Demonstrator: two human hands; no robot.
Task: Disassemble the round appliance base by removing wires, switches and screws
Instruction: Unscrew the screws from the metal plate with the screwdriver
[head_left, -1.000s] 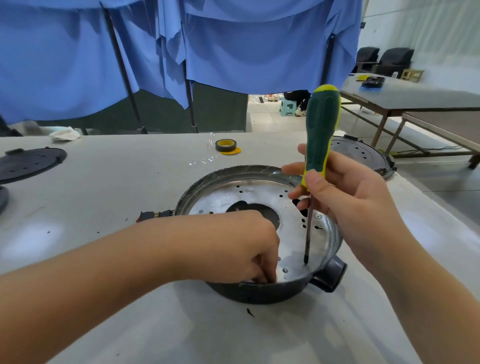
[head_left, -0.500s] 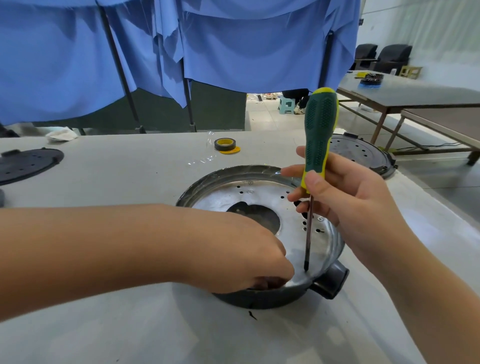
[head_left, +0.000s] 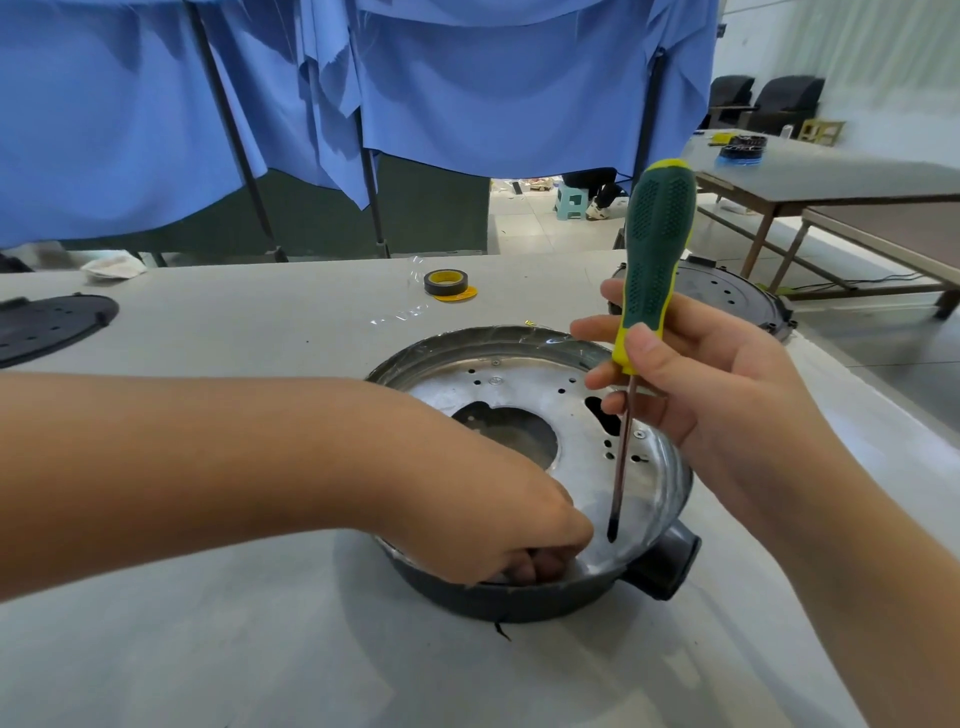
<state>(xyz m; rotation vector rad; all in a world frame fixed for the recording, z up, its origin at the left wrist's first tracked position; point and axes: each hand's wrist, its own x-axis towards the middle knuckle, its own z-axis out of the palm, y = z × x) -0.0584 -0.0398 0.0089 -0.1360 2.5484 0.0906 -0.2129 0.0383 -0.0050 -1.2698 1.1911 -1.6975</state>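
Note:
The round appliance base (head_left: 524, 340) lies on the white table, a dark shell with a perforated silver plate (head_left: 582, 415) inside and a stubby black socket (head_left: 670, 564) at its near right. My right hand (head_left: 722, 400) grips a green-and-yellow screwdriver (head_left: 657, 234) upright, its tip down on the plate's near right part. A small screw (head_left: 639, 434) sits in the plate beside the shaft. My left hand (head_left: 498, 525) reaches over the near rim, fingers curled down onto the plate. Its fingertips are hidden, so I cannot tell what they hold.
A roll of black-and-yellow tape (head_left: 445, 282) lies at the back of the table. A black perforated disc (head_left: 47, 322) sits far left, and another round base (head_left: 727, 296) is behind my right hand. Blue cloth hangs behind; the table edge runs close on the right.
My left forearm has swung lower across the table and its hand has slid right along the near rim toward the screwdriver tip. The screwdriver has stayed nearly still.

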